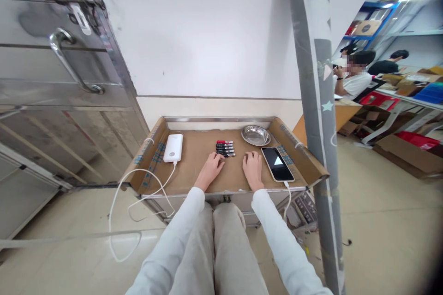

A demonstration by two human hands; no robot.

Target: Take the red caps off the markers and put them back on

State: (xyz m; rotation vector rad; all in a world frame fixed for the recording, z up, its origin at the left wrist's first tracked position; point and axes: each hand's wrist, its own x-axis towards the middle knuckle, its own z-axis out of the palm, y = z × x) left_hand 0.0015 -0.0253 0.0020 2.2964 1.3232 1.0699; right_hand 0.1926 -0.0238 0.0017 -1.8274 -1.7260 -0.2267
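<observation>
Several short markers, a red one at the far end and black ones below it, lie side by side in a row on the cardboard-covered table top. My left hand rests on the cardboard, palm down, its fingers loosely bent and apart beside the near left end of the row. It holds nothing that I can see. To the right of the markers, my right hand lies palm down with slightly bent fingers, also holding nothing visible. Beside it is a phone with a cable plugged in.
A round steel dish sits at the back right. On the left lies a white power bank, its white cable looping over the edge. A wrapped grey pole stands at the right, a metal door at left. People sit farther right.
</observation>
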